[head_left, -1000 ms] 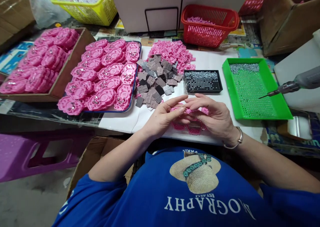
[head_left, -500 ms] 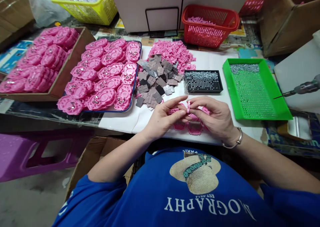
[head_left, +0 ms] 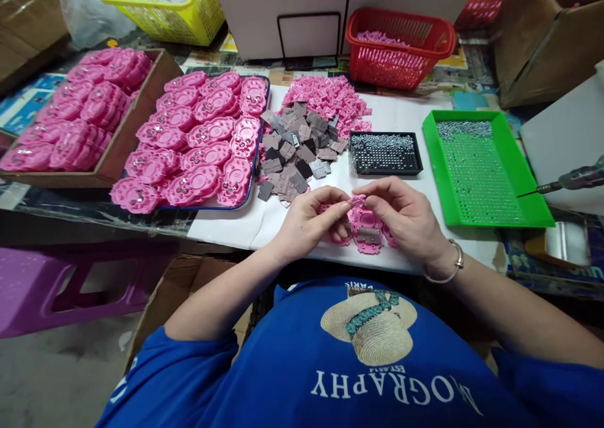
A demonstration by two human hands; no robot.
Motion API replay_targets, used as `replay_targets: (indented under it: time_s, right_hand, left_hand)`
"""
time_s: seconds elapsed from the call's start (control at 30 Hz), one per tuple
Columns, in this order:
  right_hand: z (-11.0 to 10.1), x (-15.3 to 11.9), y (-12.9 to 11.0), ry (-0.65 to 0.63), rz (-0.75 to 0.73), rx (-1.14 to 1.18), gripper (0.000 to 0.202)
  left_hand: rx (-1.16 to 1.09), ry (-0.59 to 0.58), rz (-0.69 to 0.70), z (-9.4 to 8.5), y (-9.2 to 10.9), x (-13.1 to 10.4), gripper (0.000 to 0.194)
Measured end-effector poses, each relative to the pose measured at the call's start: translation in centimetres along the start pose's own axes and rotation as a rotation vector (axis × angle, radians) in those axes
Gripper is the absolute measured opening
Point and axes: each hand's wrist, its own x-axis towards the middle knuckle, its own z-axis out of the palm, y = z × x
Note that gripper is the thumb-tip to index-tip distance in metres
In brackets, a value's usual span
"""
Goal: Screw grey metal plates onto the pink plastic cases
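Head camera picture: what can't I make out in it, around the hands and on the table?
All in the head view:
Pink part between the hands: the left hand and right hand partly cover it, so each one's grip is unclear.
Outer right pink case: mostly hidden by the right hand.
Electric screwdriver: cut off by the right edge.
Metal bits in the black tray: too small to count.

Floor (head_left: 61,377): grey, dim | stool (head_left: 28,286): purple, at left | worktable (head_left: 94,213): dark-topped at left | back panels (head_left: 283,0): pale, upright
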Motion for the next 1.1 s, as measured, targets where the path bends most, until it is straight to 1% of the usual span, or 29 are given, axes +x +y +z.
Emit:
replay_targets:
  time_s: [0.07,0.13,0.17,0.2,0.23,0.33,0.4,0.43,0.47,0.53,0.57,0.6,0.63,0.67,0.73,0.8,0.87,0.93,1.1]
  right_hand:
    - [-0.6,0.2,0.1,0.031,-0.231,-0.223,0.024]
    - [-1.2,0.5,0.2,-0.011,-0.487,-0.427,0.026]
    - [-1.3,0.6,0.2,-0.052,-0.577,-0.49,0.025]
    - [-1.5,0.7,0.2,-0.088,-0.633,-0.525,0.024]
    - [-1.5,0.7,0.2,-0.114,-0.659,-0.541,0.023]
    - [-1.3,0.7,0.1,-0.13,-0.661,-0.55,0.021]
    - [-1.2,0.6,0.2,-0.114,-0.638,-0.549,0.018]
    - [-1.1,0.7,0.2,-0.101,-0.61,-0.545,0.017]
    - [-1.1,0.7,0.3,-0.078,-0.573,-0.544,0.016]
    - [-1.2,0.9,0.6,-0.026,-0.494,-0.561,0.016]
    - [-1.2,0.9,0.8,-0.014,-0.468,-0.588,0.015]
    - [-1.2,1.0,1.0,-0.017,-0.457,-0.627,0.014]
    - [-1.1,1.0,1.2,-0.032,-0.462,-0.672,0.013]
    - [-1.0,1.1,1.3,-0.055,-0.471,-0.714,0.011]
    - [-0.5,1.2,1.6,-0.088,-0.49,-0.776,0.01]
    - [0.0,1.3,1.8,-0.094,-0.506,-0.811,0.012]
    - [0.6,1.5,1.9,-0.098,-0.524,-0.846,0.014]
    - [1.0,1.7,2.1,-0.099,-0.539,-0.875,0.015]
    - [1.4,2.2,2.5,-0.111,-0.531,-0.902,0.017]
  left_hand:
    - [-0.006,-0.024,-0.054,-0.3,0.3,0.1,0.035]
    - [0.011,-0.035,-0.084,-0.5,0.6,0.2,0.036]
    - [0.019,-0.038,-0.095,-0.6,0.6,0.2,0.036]
    - [0.019,-0.038,-0.104,-0.6,0.7,0.2,0.036]
    - [0.016,-0.036,-0.117,-0.7,0.8,0.2,0.035]
    - [0.022,-0.035,-0.145,-0.6,0.7,0.2,0.032]
    - [0.119,-0.028,-0.102,-0.7,0.4,0.0,0.029]
    - [0.214,0.007,-0.036,-0.9,0.1,-0.1,0.027]
    - [0.342,0.064,0.069,-1.1,-0.2,-0.3,0.025]
    - [0.674,0.162,0.351,-1.6,-0.9,-1.0,0.021]
    - [0.848,0.175,0.492,-1.8,-1.2,-1.4,0.021]
    - [1.015,0.15,0.605,-2.0,-1.5,-1.8,0.025]
    - [1.167,0.101,0.678,-2.1,-1.7,-2.2,0.029]
    - [1.305,0.05,0.713,-2.1,-1.9,-2.6,0.034]
    - [1.538,-0.018,0.689,-1.8,-1.9,-3.1,0.041]
    - [1.715,-0.068,0.591,-1.2,-1.7,-3.2,0.043]
    - [1.818,-0.122,0.488,-0.6,-1.4,-3.1,0.042]
    - [1.863,-0.169,0.422,-0.3,-1.2,-2.9,0.042]
    - [1.835,-0.222,0.363,-0.4,-1.2,-2.6,0.045]
